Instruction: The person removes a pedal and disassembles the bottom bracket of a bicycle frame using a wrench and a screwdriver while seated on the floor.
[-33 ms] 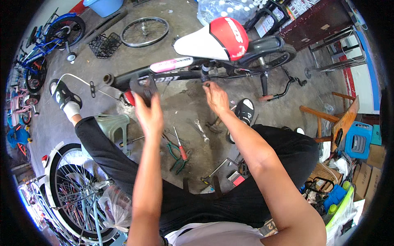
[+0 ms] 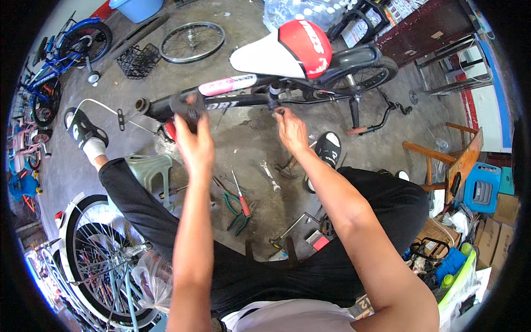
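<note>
A small black bicycle frame (image 2: 243,99) with a pink and white sticker lies across the floor in front of me, its white and red saddle (image 2: 287,52) facing away. My left hand (image 2: 193,141) is closed around a dark block-shaped part (image 2: 187,108) on the frame's front tube. My right hand (image 2: 291,133) reaches to the seat clamp (image 2: 275,102), fingertips pinching a small bolt under it. My legs in black trousers are spread to both sides, and my forearms hide part of the floor.
Between my legs lie a red-handled screwdriver (image 2: 240,199), green pliers (image 2: 235,216), a wrench (image 2: 269,174) and a hammer (image 2: 285,166). A green stool (image 2: 149,169) stands left. A loose wheel (image 2: 192,40), wire basket (image 2: 138,60), white-tyred wheel (image 2: 94,249), wooden chair (image 2: 442,160).
</note>
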### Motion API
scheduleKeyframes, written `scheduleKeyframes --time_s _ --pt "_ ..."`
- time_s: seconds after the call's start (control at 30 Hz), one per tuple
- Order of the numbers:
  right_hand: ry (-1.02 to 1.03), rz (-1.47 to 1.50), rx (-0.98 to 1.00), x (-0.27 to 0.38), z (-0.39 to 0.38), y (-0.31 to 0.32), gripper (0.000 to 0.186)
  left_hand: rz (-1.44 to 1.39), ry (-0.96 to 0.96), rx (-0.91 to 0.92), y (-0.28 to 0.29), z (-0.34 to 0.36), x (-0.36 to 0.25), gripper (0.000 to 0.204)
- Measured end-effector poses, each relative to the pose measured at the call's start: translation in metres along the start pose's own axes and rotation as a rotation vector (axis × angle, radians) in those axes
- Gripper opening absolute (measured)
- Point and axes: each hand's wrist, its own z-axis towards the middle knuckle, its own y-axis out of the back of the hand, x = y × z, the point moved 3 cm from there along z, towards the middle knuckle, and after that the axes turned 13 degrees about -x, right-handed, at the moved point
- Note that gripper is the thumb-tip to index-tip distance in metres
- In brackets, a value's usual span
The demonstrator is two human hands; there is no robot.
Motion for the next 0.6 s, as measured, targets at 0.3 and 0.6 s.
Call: scheduleKeyframes --time_s 0.3,0.6 --pt "0.015 0.093 -0.107 -0.012 0.037 -0.001 0.029 0.287 -0.371 -0.047 -0.056 0.107 -0.003 0.034" --pt "-0.318 0.309 0.21 -0.025 0.126 0.006 0.032 0.523 -0.416 0.074 -0.094 0.187 -0.002 0.048"
